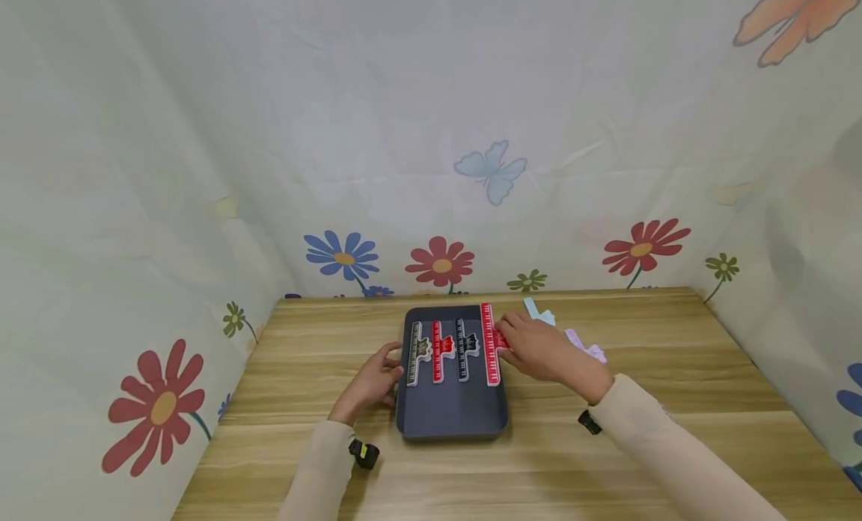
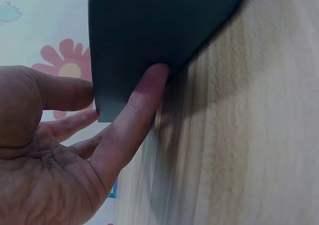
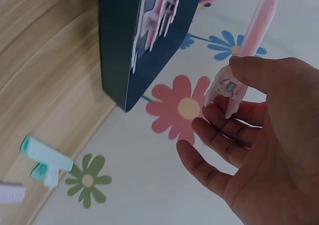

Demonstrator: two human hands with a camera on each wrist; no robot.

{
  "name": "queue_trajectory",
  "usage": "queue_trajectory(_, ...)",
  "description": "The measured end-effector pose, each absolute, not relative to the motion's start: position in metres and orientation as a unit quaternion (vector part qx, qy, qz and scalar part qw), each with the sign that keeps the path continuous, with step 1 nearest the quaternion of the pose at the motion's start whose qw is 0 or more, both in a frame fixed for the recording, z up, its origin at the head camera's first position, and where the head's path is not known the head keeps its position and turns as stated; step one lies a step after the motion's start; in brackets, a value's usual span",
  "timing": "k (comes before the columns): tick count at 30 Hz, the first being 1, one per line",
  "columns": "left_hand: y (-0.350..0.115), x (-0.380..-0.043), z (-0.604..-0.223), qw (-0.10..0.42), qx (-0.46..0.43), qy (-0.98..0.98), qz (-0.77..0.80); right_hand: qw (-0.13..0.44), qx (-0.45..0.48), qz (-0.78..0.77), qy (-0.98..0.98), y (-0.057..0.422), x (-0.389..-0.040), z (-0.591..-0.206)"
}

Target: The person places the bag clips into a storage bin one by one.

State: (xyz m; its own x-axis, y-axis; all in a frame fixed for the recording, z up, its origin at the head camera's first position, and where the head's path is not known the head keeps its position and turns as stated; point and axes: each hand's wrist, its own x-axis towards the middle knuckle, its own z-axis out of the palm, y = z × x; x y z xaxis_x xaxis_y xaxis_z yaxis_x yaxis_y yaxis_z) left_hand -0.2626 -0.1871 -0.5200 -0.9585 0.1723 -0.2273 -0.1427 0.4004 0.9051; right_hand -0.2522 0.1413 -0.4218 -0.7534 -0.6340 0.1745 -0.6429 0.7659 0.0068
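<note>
A dark grey tray (image 1: 451, 420) stands on the table. My left hand (image 1: 373, 379) touches its left wall, with one straight finger (image 2: 137, 108) along the outside in the left wrist view. My right hand (image 1: 539, 349) pinches a red clip with a piano-key pattern (image 1: 490, 345) over the tray's right side. In the right wrist view the clip (image 3: 256, 25) appears edge-on between thumb and fingers, apart from the tray wall. Within the tray a black clip with a gold-toned grip (image 1: 414, 356), a red clip (image 1: 438, 356) and a black clip (image 1: 462, 356) lie side by side.
To the right of the tray, a light blue clip (image 1: 532, 308) and a lavender clip (image 1: 586, 346) lie on the wooden table (image 1: 673, 371). White cloth (image 1: 404, 94) printed with flowers and butterflies hangs around the table's back and sides.
</note>
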Motion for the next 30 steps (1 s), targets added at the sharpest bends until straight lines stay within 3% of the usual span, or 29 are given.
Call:
queue_trajectory(23, -0.184, -0.263, -0.52, 0.143, 0.008, 0.823, 0.549, -0.011, 0.312, 0.01, -0.95, 0.058, -0.253, -0.455)
queue_trajectory(30, -0.185, -0.263, -0.52, 0.145, 0.001, 0.823, 0.549, -0.007, 0.319, 0.0, -0.948, 0.039, -0.252, -0.469)
